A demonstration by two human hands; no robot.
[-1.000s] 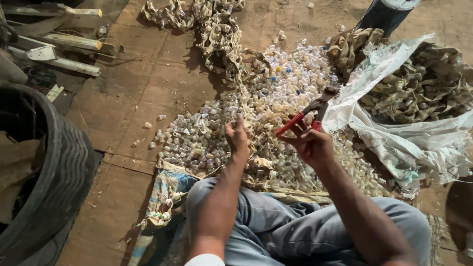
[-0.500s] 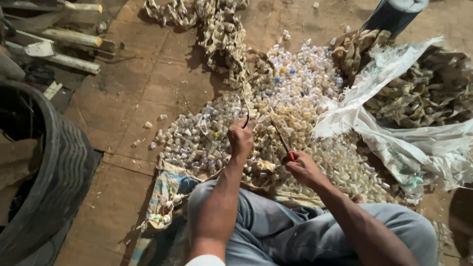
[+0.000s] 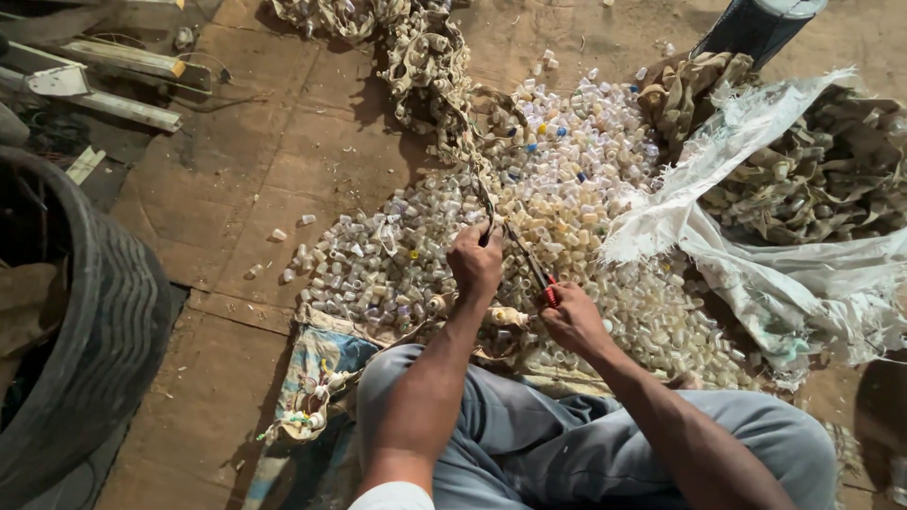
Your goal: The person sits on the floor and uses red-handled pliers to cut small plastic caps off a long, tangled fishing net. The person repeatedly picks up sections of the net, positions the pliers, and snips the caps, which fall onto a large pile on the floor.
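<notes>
The left hand [image 3: 475, 262] is gripping the strip [image 3: 477, 184], which is running up and away. The right hand [image 3: 570, 319] is clenching the red-handled cutters [image 3: 529, 263], which are pointing up-left toward it.

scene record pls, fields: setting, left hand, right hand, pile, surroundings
setting: person seated on a brown floor, legs in grey trousers
left hand: left hand gripping a tan strip of linked pieces
right hand: right hand holding red-handled pliers, tip at the strip
pile: small pale plastic caps, a few blue
surroundings: white sack of tangled strips to the right, black tyre to the left
</notes>
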